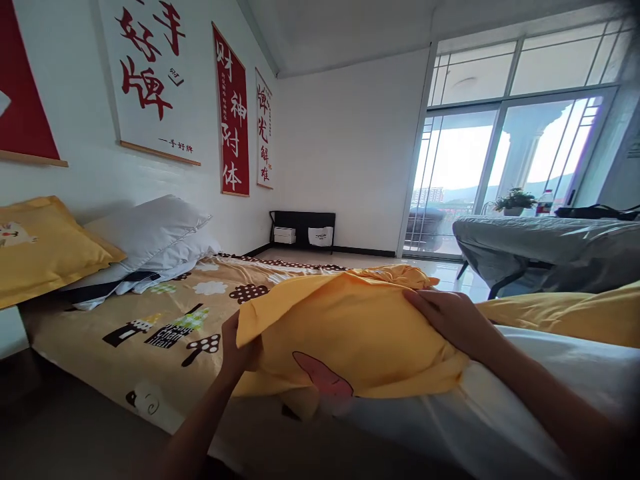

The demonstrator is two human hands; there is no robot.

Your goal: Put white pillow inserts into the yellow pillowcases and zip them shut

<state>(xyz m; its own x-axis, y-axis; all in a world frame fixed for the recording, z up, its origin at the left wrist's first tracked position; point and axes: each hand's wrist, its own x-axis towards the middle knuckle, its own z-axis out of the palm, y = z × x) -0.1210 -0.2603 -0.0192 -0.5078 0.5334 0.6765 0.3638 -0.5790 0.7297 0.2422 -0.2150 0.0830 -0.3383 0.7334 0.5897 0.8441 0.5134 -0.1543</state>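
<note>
A plump yellow pillow (pixel 360 333) with a pink printed patch is held in front of me over the near side of the bed. My left hand (pixel 237 347) grips its left edge, the fingers partly hidden behind a loose fabric flap. On the upper right edge, my right hand (pixel 447 317) is closed over the cloth; its fingertips are partly out of sight. Beneath and beside the pillow lies a tan patterned bed sheet (pixel 200 380). More yellow fabric (pixel 395 273) is bunched just behind it.
Another yellow pillow (pixel 45 247) and a white pillow (pixel 155 230) rest at the bed's left end. White bedding (pixel 555 360) and yellow cloth (pixel 570 313) lie to the right. A covered table (pixel 530 230) stands by the glass doors, and a low black rack (pixel 300 220) against the far wall.
</note>
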